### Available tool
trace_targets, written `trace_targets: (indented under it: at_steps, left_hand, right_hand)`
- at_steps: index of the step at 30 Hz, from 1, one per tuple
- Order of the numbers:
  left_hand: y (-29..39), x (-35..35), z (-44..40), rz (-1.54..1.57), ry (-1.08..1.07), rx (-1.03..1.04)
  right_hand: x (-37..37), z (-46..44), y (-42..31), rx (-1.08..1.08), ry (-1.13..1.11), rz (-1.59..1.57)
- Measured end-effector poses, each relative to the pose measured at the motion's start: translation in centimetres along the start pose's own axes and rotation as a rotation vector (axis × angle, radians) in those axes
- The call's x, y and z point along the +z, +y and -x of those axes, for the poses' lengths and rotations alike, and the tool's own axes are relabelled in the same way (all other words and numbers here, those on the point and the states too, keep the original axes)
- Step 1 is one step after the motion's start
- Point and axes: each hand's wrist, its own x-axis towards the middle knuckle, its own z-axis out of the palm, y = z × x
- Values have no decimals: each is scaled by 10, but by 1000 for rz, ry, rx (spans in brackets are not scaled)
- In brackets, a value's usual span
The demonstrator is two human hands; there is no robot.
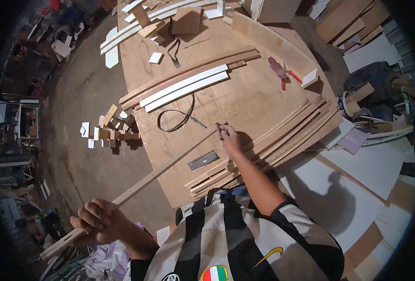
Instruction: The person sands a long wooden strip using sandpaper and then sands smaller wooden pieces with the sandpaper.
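In the head view, a person has one long stick (170, 163) held slantwise, its near end past the table (235, 100) edge and its far end over the top. It is in both hands, so it has not been laid with the others. Brown strips (291, 131) lie in a loose bunch beside and under the right arm, and two white strips (184, 85) lie side by side beyond the right hand. None looks joined to another. How much is left to do cannot be told. The left hand (95, 222) is low and close to the body, with its fingers curled around the stick near its near end. The right arm reaches forward, and the right hand (228, 138) pinches the far tip with bent fingers. Just nearer than that hand is a dark flat thing (203, 160); a black strap (192, 110) lies a bit beyond it, and red pliers (283, 85) sit farther off to its right.
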Motion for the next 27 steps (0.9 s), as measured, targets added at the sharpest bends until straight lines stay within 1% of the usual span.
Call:
trace_targets:
  at_steps: [2,3,5,6,8,9,11,12,14,15,17,18,20,22,25,26,27]
  left_hand:
    - [2,6,0,-27,23,-7]
    - [2,9,1,-55,50,-19]
    - [2,10,1,-39,35,-24]
    - [2,11,1,-25,19,-27]
    - [0,19,2,-35,42,-15]
    - [-1,21,1,-39,66,-5]
    - [-1,18,2,-53,56,6]
    - [-1,17,3,-61,48,15]
    - [1,16,3,-39,39,-4]
    - [2,16,3,-15,28,-24]
    - [-2,21,4,-16,39,-5]
    - [-3,22,4,-11,51,9]
    - [-2,22,2,-7,44,6]
    - [-3,22,3,1,40,-1]
    - [-1,26,6,-44,50,32]
    - [0,25,6,-45,14,25]
    - [-1,25,5,-46,-21,18]
  right_hand:
    - [-6,14,-28,293,-81,-198]
    - [-8,14,-23,303,-80,-197]
    - [-14,14,-16,-411,-58,315]
    - [-15,13,-16,-409,-62,314]
    - [-12,7,-19,-724,117,554]
    - [-11,3,-18,-726,112,549]
    - [-10,-3,-15,-623,-98,334]
    - [-10,0,-19,-624,-103,333]
    - [-13,15,-34,-579,-147,698]
    - [-9,26,-42,-582,-154,697]
    - [9,58,-62,-324,-249,780]
    - [16,84,-83,-325,-254,777]
    - [21,131,-124,-695,-213,651]
    - [18,128,-127,-671,-243,716]
    - [19,97,-109,-741,-200,619]
    - [13,100,-108,-643,-255,694]
    - [15,115,-123,-648,-252,693]
